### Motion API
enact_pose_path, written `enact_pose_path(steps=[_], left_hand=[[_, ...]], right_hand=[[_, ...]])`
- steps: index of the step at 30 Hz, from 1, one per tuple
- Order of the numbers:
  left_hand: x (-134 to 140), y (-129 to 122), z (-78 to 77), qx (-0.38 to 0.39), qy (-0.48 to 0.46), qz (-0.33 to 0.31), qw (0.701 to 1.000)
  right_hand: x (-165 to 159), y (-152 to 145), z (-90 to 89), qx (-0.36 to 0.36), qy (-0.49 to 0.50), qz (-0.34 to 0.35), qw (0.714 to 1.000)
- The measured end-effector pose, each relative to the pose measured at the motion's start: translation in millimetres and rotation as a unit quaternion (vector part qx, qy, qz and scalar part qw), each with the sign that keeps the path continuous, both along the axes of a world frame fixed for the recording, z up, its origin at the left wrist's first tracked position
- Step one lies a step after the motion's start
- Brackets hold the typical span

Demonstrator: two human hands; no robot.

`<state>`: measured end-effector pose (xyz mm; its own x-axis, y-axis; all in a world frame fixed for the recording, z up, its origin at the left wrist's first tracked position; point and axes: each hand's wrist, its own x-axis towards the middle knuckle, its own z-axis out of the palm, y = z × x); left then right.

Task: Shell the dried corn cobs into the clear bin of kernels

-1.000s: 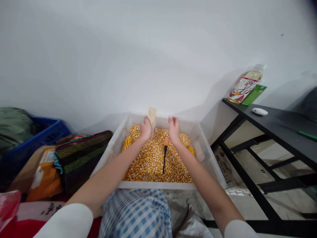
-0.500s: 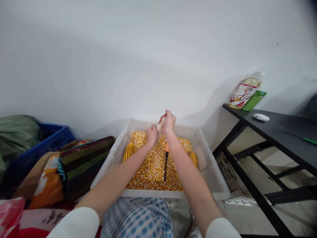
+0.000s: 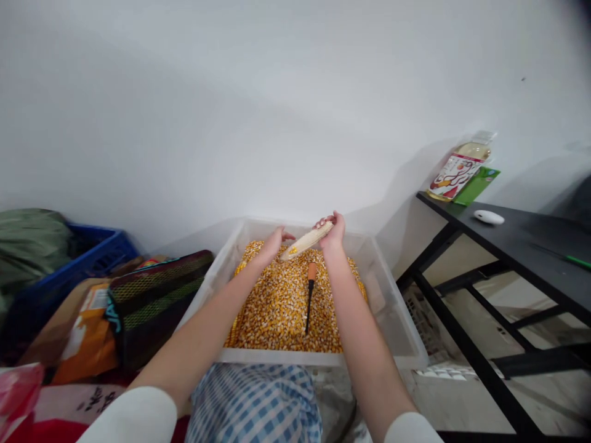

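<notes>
Above the translucent tub [image 3: 258, 356], my right hand [image 3: 335, 230] gripped one end of a pale, nearly bare cob [image 3: 308, 240]; the cob slanted across the gap between my hands, its free end lower and toward my left; a small patch of yellow kernels [image 3: 293, 250] sat near that end. My left hand [image 3: 274, 240] was just beside the cob, fingers extended and holding nothing visible; whether a fingertip made contact, I could not tell. Loose grain [image 3: 277, 307] covered the tub floor beneath; an orange-handled tool [image 3: 311, 280] lay on it, unheld. I judged the step to be final clearing of the cob; the next move called for a steady right-hand grip and left-thumb pressure on the patch.
</notes>
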<state>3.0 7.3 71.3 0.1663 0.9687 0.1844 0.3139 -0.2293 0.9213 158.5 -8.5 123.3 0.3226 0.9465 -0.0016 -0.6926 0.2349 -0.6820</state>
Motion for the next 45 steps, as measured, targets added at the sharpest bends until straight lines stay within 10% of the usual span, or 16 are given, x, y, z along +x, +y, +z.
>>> enact_pose_path(steps=[6,14,19,24,35,45], left_hand=[[18,-32,13.5,0.169,0.184,0.016,0.968],[26,-10,-3.8,-0.157,-0.147,0.098,0.972],[4,4,-5.2,-0.271,-0.220,-0.048,0.936],[-10,10,2.0,-0.118,-0.110,-0.073,0.984],[3,-30,34.4,-0.079,0.016,-0.283,0.956],[17,-34,14.9,-0.020,0.017,-0.186,0.982]], right_hand=[[-2,1,-6.4,-0.067,0.080,-0.084,0.991],[-47,-13,13.1,0.033,-0.058,-0.055,0.996],[-32,-16,17.2,0.053,-0.069,0.031,0.996],[9,-10,3.6,0.016,0.025,0.038,0.999],[49,0,-25.8,0.011,0.178,-0.020,0.984],[50,-3,-29.6,0.031,0.141,-0.033,0.989]])
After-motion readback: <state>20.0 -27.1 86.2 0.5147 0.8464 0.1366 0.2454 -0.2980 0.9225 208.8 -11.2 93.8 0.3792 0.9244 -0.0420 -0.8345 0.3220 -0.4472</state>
